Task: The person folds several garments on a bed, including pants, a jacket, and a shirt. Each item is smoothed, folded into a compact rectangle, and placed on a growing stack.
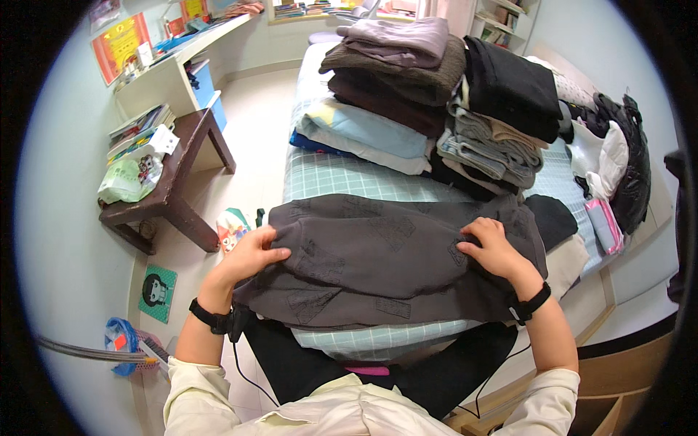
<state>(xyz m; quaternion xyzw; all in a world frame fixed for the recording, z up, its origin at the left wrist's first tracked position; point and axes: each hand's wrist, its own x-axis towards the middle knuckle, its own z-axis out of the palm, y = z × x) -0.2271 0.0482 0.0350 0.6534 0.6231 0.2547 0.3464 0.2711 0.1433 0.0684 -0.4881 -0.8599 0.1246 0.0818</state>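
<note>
Our sleeves: cream, entering from the lower edge, a black band on each wrist.
Garment: we see a dark grey garment [385,261] spread across the checked bed [342,178] just before us.
Left hand: our left hand [251,254] pinches the garment's left edge.
Right hand: our right hand [493,247] grips its right edge.
Behind: a pile of folded clothes [429,94].
Left: a brown bench [178,192].

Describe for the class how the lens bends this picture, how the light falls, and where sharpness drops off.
Head view: a fisheye circle with black corners; the bed edges and shelf bow toward the rim. Light is soft and even, no harsh glare, faint shadows under the dark grey garment. Left hand and right hand look sharp; detail softens near the rim.
</note>
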